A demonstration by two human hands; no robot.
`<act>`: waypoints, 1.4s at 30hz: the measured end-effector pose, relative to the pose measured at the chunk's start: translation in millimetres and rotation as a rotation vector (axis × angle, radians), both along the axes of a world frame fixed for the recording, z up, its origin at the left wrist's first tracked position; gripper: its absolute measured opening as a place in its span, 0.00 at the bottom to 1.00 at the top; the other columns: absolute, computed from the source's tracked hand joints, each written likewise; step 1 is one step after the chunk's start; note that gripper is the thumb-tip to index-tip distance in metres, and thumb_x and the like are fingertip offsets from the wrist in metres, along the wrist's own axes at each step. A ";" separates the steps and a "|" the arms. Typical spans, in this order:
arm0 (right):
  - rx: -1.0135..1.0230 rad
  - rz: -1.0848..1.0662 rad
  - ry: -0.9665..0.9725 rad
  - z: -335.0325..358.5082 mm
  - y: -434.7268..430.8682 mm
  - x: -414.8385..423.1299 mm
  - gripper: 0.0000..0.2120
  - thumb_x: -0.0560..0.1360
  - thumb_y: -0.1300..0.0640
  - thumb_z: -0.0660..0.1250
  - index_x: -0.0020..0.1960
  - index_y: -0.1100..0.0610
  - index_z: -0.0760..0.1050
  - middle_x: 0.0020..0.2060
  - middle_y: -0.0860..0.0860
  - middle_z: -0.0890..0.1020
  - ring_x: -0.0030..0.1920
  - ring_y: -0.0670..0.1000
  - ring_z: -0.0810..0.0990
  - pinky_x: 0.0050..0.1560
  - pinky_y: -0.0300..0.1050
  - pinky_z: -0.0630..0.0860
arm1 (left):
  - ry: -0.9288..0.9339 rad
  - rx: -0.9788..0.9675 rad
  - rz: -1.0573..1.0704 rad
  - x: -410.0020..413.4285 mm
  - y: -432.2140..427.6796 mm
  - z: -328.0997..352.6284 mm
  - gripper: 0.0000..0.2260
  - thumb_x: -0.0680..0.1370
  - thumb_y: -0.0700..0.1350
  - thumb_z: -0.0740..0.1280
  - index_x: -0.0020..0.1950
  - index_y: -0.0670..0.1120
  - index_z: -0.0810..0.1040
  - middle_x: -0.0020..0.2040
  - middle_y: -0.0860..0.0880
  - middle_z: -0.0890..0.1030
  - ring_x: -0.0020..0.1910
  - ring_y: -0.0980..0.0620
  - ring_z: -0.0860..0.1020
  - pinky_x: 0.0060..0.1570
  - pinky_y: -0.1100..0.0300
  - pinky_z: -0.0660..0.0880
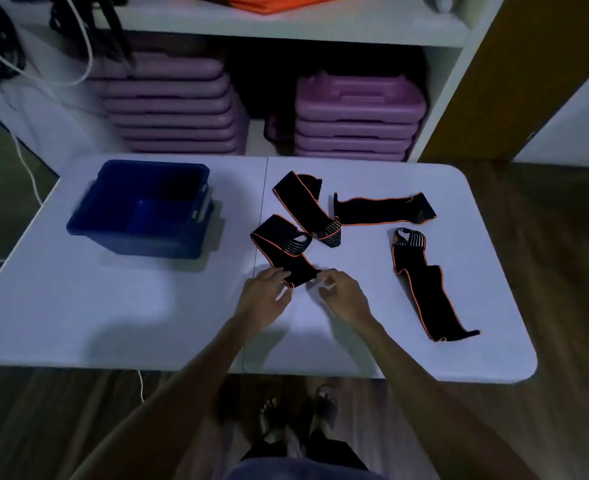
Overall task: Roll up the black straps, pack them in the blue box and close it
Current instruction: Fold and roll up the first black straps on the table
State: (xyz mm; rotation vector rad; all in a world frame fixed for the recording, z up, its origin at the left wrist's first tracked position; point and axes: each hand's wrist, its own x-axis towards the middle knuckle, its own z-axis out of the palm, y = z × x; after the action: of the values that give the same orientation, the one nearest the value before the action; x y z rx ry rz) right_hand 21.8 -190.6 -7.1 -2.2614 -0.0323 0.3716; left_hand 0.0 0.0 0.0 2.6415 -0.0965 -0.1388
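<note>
Several black straps with orange edging lie unrolled on the white table [113, 317]. The nearest strap [282, 251] has its near end between my hands. My left hand [267, 296] pinches its left corner and my right hand [341, 294] pinches its right corner. Another strap [307, 207] lies just behind it, a third strap [383, 211] stretches to the right, and a long strap [428, 289] lies at the right side. The blue box [137, 237] stands open and empty on the left of the table; beside it sits what may be its lid, not clear.
Behind the table a white shelf unit [442, 98] holds stacks of purple cases [355, 116]. Cables [26, 64] hang at the left. My feet [296, 417] stand on the wooden floor below the table's near edge.
</note>
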 end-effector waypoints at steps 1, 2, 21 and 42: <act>-0.060 0.030 -0.020 0.1 4.0 6.4 0.18 0.73 0.57 0.64 0.61 0.49 0.74 0.56 0.50 0.78 0.55 0.52 0.78 0.49 0.49 0.76 | 0.080 0.057 -0.043 6.2 -4.4 -3.0 0.22 0.78 0.53 0.58 0.71 0.48 0.66 0.73 0.49 0.67 0.72 0.50 0.64 0.66 0.52 0.63; -0.127 0.079 -0.046 -0.4 6.5 11.5 0.20 0.71 0.58 0.63 0.62 0.47 0.73 0.58 0.50 0.77 0.57 0.53 0.76 0.48 0.49 0.75 | 0.154 0.115 -0.078 10.6 -9.4 -2.2 0.24 0.79 0.53 0.59 0.74 0.48 0.62 0.76 0.49 0.60 0.75 0.51 0.58 0.69 0.51 0.59; -0.509 0.508 -0.293 -46.5 -35.9 -86.7 0.27 0.69 0.64 0.65 0.68 0.51 0.72 0.68 0.56 0.74 0.68 0.60 0.71 0.56 0.54 0.73 | 0.026 0.189 -0.519 -82.6 7.9 -54.1 0.22 0.79 0.51 0.49 0.73 0.49 0.63 0.75 0.49 0.64 0.75 0.49 0.59 0.68 0.49 0.55; -0.166 0.329 -0.213 -23.8 -33.2 47.9 0.10 0.73 0.52 0.71 0.53 0.53 0.83 0.59 0.49 0.80 0.59 0.52 0.75 0.53 0.46 0.72 | -0.253 0.127 -0.258 25.7 1.5 -55.8 0.14 0.74 0.51 0.61 0.56 0.53 0.81 0.55 0.51 0.83 0.60 0.49 0.78 0.57 0.55 0.62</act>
State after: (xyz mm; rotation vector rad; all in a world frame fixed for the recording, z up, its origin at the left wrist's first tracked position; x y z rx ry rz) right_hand 69.7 -223.8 -31.0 -2.4542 -0.5053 0.3125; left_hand 25.7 1.5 -55.8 2.7508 -0.5301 0.1079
